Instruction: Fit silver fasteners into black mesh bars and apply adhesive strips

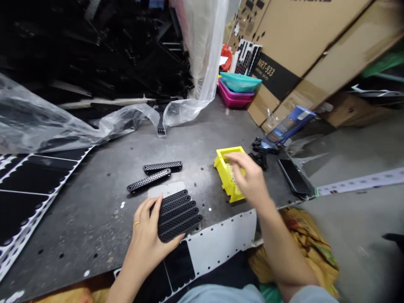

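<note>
Left hand (148, 235), head view: cups a stack of black perforated strips (178, 216), approx 5 side by side, thumb on the upper-left edge, fingers under the lower edge. Holding, not wide. Gold ring (136, 223) on one finger. Stack's long axis runs roughly left-right, tilted up to the right, w/ right ends pointing toward the yellow plastic bin (227, 181). L hand is touching the stack; right hand (246, 179) is farther from it, over the bin, fingers curled narrow, tips at the opening. Small silver bits (234, 176) show inside the bin. Can't tell if R hand pinches anything.

Stack sits partly on a pale grey card (166, 189). Two loose black strips (154, 174) lie just above it, side by side, not touching the stack. All on a dark steel table (94, 219) w/ round holes. Left edge: white liner sheet (28, 185) w/ black pads. Right of bin: small black parts (259, 155), black slab (293, 176). Behind: clear plastic film (63, 122), teal and pink tubs (237, 88), cardboard cartons (284, 54) marked MRT-933.
</note>
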Available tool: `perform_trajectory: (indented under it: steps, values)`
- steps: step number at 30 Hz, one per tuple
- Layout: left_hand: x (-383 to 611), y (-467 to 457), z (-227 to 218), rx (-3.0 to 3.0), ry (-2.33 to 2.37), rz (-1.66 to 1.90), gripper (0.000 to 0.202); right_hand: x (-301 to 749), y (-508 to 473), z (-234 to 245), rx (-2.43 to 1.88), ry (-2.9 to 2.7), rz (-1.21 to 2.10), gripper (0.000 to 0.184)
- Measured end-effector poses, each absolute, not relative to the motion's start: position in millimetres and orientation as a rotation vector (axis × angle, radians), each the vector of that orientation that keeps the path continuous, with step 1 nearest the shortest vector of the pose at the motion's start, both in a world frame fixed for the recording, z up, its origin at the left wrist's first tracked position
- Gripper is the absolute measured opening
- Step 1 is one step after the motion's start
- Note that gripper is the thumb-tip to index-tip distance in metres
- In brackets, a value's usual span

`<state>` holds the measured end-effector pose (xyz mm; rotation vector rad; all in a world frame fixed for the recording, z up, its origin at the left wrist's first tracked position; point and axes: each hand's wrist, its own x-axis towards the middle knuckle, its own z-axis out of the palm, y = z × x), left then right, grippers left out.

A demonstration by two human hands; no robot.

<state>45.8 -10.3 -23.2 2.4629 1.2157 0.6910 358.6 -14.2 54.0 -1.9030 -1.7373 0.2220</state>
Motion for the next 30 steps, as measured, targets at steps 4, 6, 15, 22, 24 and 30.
perform_trajectory:
  steps: [4,6,15,22,24,30]
  values:
    - [45.2,-8.9,-23.1,2.498,1.240,0.694,0.104,426.4,10.0,50.0,-2.207,-1.984,0.244,0.044]
    - [44.4,-8.9,-24.1,2.516,1.248,0.678,0.103,429.5,14.7,35.0,-2.236,-2.035,0.284,0.038]
    - [33.8,-7.2,-19.8,2.502,1.328,0.656,0.113,437.3,-39.5,57.6,-2.306,-1.934,0.199,0.034]
    - [31.1,-2.6,-14.0,2.524,1.335,0.639,0.119,457.1,-42.9,71.3,-2.475,-1.885,0.333,0.039]
    - [33.1,-2.5,-15.9,2.541,1.323,0.649,0.119,455.8,-27.7,83.4,-2.457,-1.930,0.340,0.036]
    - [37.6,-4.7,-16.9,2.531,1.297,0.677,0.118,453.0,21.0,124.2,-2.413,-2.041,0.315,0.027]
